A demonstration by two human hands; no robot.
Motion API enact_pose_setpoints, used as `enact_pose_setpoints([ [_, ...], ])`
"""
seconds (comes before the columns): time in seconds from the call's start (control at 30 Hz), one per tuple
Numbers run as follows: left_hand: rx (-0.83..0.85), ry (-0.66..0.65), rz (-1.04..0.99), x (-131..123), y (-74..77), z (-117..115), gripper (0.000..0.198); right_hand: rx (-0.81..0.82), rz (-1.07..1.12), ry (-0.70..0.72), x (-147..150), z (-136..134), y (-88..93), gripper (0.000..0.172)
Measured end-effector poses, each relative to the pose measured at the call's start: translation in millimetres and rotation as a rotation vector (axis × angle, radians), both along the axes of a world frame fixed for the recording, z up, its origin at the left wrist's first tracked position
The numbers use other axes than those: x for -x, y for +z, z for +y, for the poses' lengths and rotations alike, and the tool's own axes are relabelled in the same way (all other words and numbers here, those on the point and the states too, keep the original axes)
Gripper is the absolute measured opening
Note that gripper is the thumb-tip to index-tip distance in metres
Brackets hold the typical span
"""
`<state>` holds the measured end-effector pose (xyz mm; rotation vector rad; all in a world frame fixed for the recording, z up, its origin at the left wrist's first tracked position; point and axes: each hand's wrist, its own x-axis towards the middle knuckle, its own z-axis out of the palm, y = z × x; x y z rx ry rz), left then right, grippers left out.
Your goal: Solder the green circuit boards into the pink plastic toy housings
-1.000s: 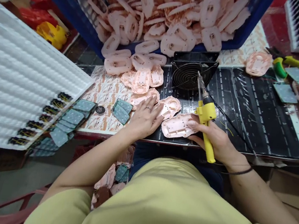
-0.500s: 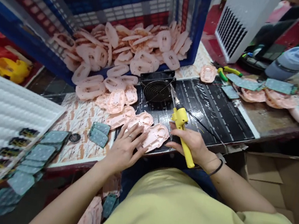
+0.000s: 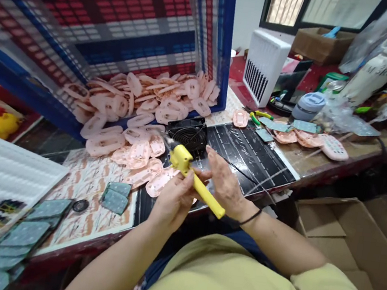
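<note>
A yellow soldering gun (image 3: pixel 204 195) is held in front of me over the table edge, its metal tip blurred and pointing up and left. My left hand (image 3: pixel 172 202) is closed around it near the head. Just to its right, my right hand (image 3: pixel 226 184) has its fingers stretched out, beside the gun's handle. Beneath and behind the hands lie pink plastic shells (image 3: pixel 161 181), partly covered by my left hand. A black fan (image 3: pixel 190 135) sits behind the gun on the black mat (image 3: pixel 246 155).
Many pink parts (image 3: pixel 112 104) fill a blue-framed box (image 3: pixel 226 72) at the back. Green circuit boards (image 3: pixel 116 196) lie left, near a white foam tray (image 3: pixel 5 160). Pliers (image 3: pixel 255 118) and more boards lie right. An opened cardboard box (image 3: pixel 340 235) stands low at right.
The soldering gun has passed from my right hand to my left. My left hand has lifted off the pink shells, and my right hand has opened. The view has tilted up and right.
</note>
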<state>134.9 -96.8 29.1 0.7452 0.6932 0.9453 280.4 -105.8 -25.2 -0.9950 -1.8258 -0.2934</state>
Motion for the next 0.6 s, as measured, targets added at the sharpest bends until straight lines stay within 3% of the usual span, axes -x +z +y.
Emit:
enact_pose_setpoints([
  [0.07,-0.046,0.091,-0.029,8,2.8,6,0.04,0.136,0.007,0.089,-2,-14,-11.2,0.078],
  [0.13,-0.088,0.166,-0.064,18,2.4,12,0.041,0.3,-0.048,0.237,-9,-34,-15.3,0.062],
  [0.2,-0.096,0.188,-0.068,27,-1.3,15,0.041,0.427,-0.197,0.526,-23,-56,-4.0,0.044],
  [0.23,-0.096,0.188,-0.061,30,-3.8,15,0.041,0.409,-0.227,0.641,-34,-67,9.1,0.035],
  [0.27,-0.095,0.184,-0.05,33,-6.2,14,0.042,0.336,-0.197,0.618,-46,-76,27.0,0.028],
  [0.3,-0.096,0.176,-0.039,35,-8.1,12,0.042,0.235,-0.166,0.483,-60,-84,48.8,0.026],
  [0.37,-0.102,0.155,-0.012,37,-9.9,6,0.041,0.045,-0.126,0.081,-86,-92,98.9,0.038],
  [0.43,-0.102,0.137,0.016,38,-9.5,-1,0.04,-0.1,-0.264,-0.099,-109,-91,147.7,0.049],
  [0.47,-0.099,0.132,0.024,38,-8.9,-5,0.039,-0.013,-0.28,-0.163,-119,-88,169.1,0.05],
  [0.5,-0.098,0.129,0.024,38,-8.4,-8,0.04,0.155,-0.177,-0.128,-130,-84,188.0,0.048],
  [0.57,-0.099,0.126,0.009,39,-8.1,-13,0.041,0.556,0.179,0.16,-154,-74,218.5,0.047],
  [0.6,-0.102,0.125,-0.004,40,-8.3,-15,0.041,0.587,0.225,0.169,-169,-69,230.7,0.042],
])
